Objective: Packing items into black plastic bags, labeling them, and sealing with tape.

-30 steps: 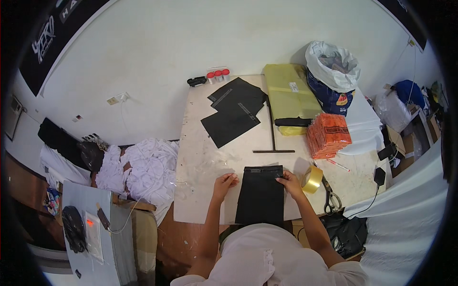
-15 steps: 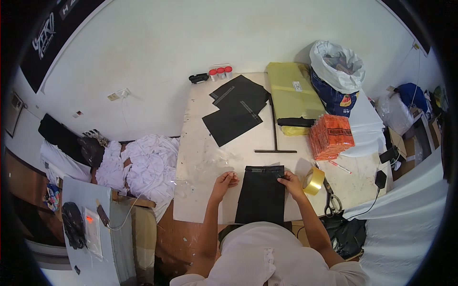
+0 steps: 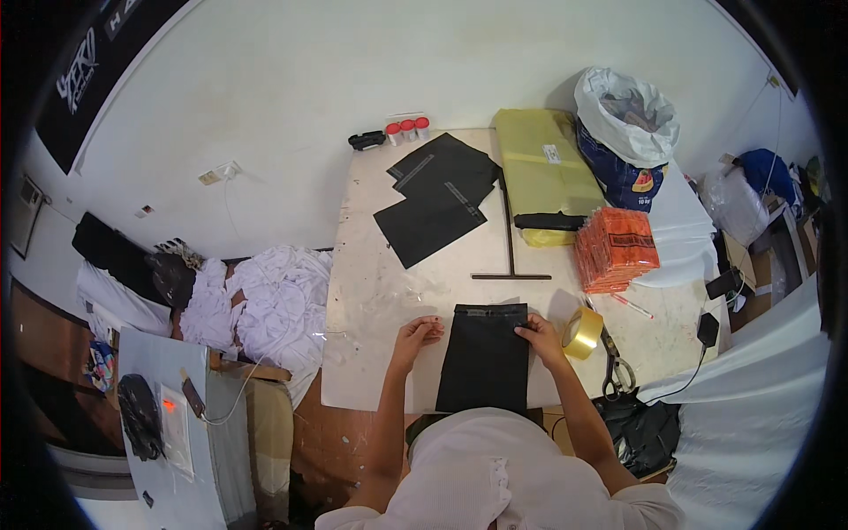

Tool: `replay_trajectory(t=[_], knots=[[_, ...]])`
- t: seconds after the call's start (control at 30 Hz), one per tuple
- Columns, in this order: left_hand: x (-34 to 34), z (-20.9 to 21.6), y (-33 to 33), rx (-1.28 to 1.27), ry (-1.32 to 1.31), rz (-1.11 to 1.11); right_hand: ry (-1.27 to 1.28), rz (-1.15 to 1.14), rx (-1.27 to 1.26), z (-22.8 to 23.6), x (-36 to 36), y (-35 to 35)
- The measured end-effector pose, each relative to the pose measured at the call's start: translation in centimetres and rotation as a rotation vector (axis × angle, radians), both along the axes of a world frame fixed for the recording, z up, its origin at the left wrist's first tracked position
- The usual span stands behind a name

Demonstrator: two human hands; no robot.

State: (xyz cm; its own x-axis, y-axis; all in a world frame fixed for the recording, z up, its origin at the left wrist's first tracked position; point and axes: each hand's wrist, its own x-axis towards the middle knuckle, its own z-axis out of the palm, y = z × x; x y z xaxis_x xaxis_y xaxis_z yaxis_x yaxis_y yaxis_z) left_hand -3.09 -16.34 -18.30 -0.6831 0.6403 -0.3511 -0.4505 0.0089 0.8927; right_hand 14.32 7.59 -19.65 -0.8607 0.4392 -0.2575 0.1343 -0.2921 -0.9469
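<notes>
Folded black garment (image 3: 484, 358) flat on bench (image 3: 371, 291); left hand (image 3: 417, 333) loosely curled at clear bag (image 3: 389, 296), right hand (image 3: 537, 334) pressing garment edge. Bagging not started.

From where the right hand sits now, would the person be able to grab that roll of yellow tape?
Probably yes. The right hand rests on the right edge of the folded black garment, and the tape roll stands just beside it on the table, with nothing between them.

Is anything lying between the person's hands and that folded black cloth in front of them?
Nothing visible. The right hand rests on the black cloth at its upper right corner. The left hand lies just beside its left edge, with only bare table between.
</notes>
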Motion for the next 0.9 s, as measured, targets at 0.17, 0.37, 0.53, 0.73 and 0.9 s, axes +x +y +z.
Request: replay_trajectory(t=[0.17, 0.37, 0.53, 0.73, 0.9], knots=[[0.0, -0.3, 0.1, -0.003, 0.017, 0.014, -0.012, -0.006, -0.012, 0.0, 0.0, 0.0], [0.2, 0.2, 0.7, -0.051, 0.011, 0.084, 0.002, 0.01, 0.01, -0.9, 0.1, 0.3], [0.5, 0.4, 0.9, -0.167, 0.033, 0.134, 0.005, 0.001, 0.0, -0.5, 0.0, 0.1], [0.7, 0.4, 0.3, -0.01, -0.153, 0.283, -0.01, 0.006, -0.009, -0.1, 0.0, 0.0], [1.1, 0.2, -0.1, 0.029, -0.177, 0.317, -0.047, 0.006, 0.006, 0.2, 0.1, 0.0]])
